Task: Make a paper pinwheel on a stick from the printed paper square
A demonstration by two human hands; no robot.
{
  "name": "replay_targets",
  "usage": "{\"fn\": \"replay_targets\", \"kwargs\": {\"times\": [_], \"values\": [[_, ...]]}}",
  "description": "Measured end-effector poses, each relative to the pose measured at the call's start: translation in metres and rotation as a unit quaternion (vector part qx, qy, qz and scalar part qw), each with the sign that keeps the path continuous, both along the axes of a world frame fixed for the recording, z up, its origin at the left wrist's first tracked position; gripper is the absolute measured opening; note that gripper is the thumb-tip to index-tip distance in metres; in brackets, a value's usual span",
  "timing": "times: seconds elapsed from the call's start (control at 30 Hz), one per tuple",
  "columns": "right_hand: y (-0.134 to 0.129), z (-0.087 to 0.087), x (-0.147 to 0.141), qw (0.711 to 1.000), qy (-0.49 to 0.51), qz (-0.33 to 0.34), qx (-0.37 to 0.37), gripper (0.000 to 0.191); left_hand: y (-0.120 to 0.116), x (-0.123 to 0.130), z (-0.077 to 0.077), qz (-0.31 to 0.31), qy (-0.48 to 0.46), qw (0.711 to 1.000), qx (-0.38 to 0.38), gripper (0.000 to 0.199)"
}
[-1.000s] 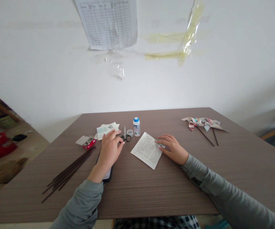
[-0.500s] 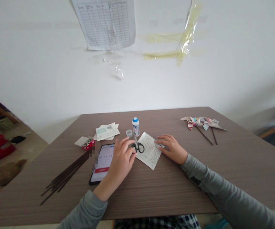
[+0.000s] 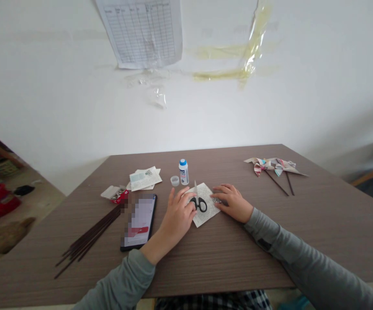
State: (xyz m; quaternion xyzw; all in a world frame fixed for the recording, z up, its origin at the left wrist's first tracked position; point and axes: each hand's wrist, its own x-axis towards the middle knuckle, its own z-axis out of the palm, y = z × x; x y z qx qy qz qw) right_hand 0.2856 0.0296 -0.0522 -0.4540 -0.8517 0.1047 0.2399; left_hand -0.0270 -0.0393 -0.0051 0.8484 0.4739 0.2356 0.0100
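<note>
My left hand rests beside a printed paper sheet, its fingertips against the black handles of small scissors. The scissors lie on the sheet with their blades pointing away from me. My right hand lies flat on the sheet's right edge, pressing it to the table. A small coloured paper scrap shows beneath those fingertips. The sheet's left part is hidden behind my left hand.
On the brown wood-grain table stand a white glue bottle and a small clear cap. Nearby are paper scraps, a red box, a phone, dark sticks and paper pinwheels.
My left hand has moved right with the scissors, from beside the glue bottle onto the printed sheet. The phone, hidden under my left hand earlier, now shows. The sheet has turned slightly.
</note>
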Motion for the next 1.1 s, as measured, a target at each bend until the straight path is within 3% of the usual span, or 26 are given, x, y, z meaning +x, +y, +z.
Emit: {"fn": "replay_targets", "kwargs": {"times": [0.3,0.7,0.87,1.1], "values": [[0.003,-0.007,0.001,0.999,-0.030,-0.036,0.002,0.038,0.010,0.003,0.003,0.002,0.008,0.999,-0.042,0.024],[-0.004,0.001,-0.011,0.996,0.032,0.078,0.029,0.025,0.011,0.007,0.005,0.058,-0.017,0.994,-0.096,0.021],[-0.007,0.004,-0.011,0.997,0.024,0.065,0.028,0.018,0.008,0.004,-0.001,0.085,-0.001,0.991,-0.100,0.046],[-0.011,0.012,-0.013,0.999,0.003,0.012,0.035,0.015,0.008,-0.008,-0.011,0.066,0.011,0.994,-0.084,0.048]]}}
